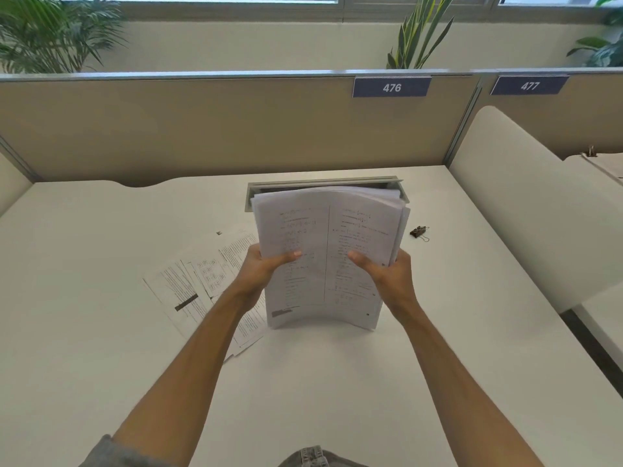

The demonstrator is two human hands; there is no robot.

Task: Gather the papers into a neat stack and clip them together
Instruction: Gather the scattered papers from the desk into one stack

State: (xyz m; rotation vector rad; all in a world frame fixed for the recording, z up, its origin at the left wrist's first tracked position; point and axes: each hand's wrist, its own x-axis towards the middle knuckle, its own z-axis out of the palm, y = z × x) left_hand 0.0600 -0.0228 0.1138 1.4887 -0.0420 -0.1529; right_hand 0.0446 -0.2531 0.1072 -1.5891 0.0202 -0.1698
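A thick stack of printed papers (323, 237) stands upright on the white desk (84, 315), its bottom edge resting on the surface and its sheets bowed. My left hand (266, 267) grips the stack's left edge, thumb on the front page. My right hand (387, 267) grips the right edge the same way. Several loose printed sheets (199, 284) lie flat on the desk to the left, partly under my left forearm. A dark binder clip (419, 231) lies on the desk to the right of the stack, apart from it.
A grey cable tray (320, 183) is set into the desk behind the stack. A beige partition (202, 129) with labels 476 and 477 closes the back. A white side divider (526, 203) stands at the right. More papers (606, 166) lie on the neighbouring desk.
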